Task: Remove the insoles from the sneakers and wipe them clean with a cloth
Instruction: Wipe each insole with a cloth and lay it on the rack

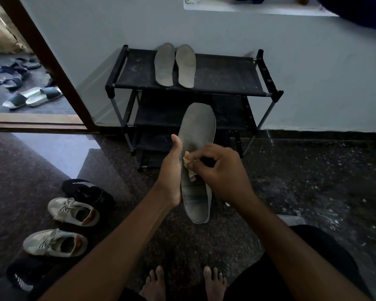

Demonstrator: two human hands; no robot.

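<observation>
My left hand [170,170] grips a grey insole [198,131] by its left edge and holds it upright in front of me, toe end up. My right hand [220,172] is closed on a small tan cloth [189,165] pressed against the middle of that insole. Two more grey insoles [175,65] lie side by side on the top shelf of the black shoe rack [226,74]. A pair of white sneakers [73,210] [54,243] stands on the floor at my left, and black sneakers [86,191] [23,276] lie beside them.
The shoe rack stands against a pale wall. An open doorway at the left shows slippers [32,96] and sandals scattered outside. My bare feet [182,283] rest on the dark speckled floor below the hands. A white ledge [258,7] runs along the wall above.
</observation>
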